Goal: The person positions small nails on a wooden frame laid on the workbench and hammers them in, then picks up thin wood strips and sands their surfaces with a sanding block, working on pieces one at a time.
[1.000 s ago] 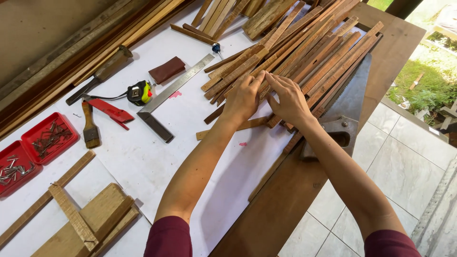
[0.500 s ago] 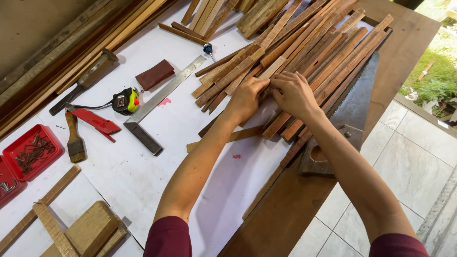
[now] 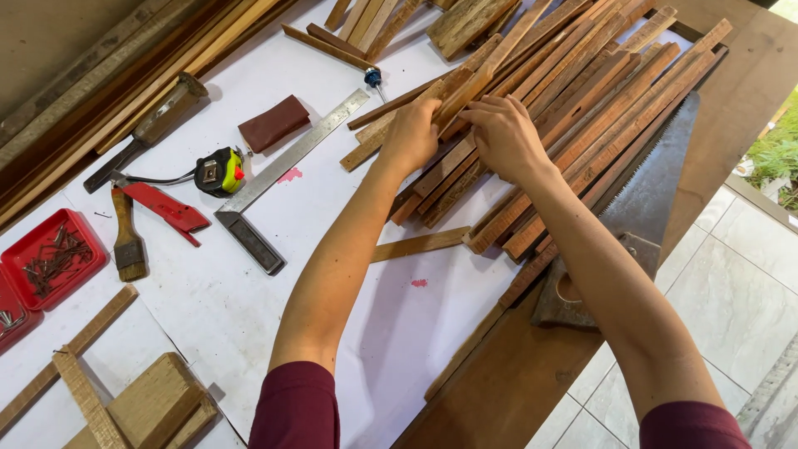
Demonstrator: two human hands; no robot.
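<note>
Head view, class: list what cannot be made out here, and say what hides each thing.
- Left hand and right hand: fingertips curl into the wooden strips, so the grip is hidden.
- Handsaw: partly covered by the strips and the right forearm.
- Red tray: contents too small to identify.
- Wooden block: cut off by the bottom edge.

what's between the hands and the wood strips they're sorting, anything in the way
Nothing visible: the left hand and right hand rest directly on the pile of wood strips.
</note>
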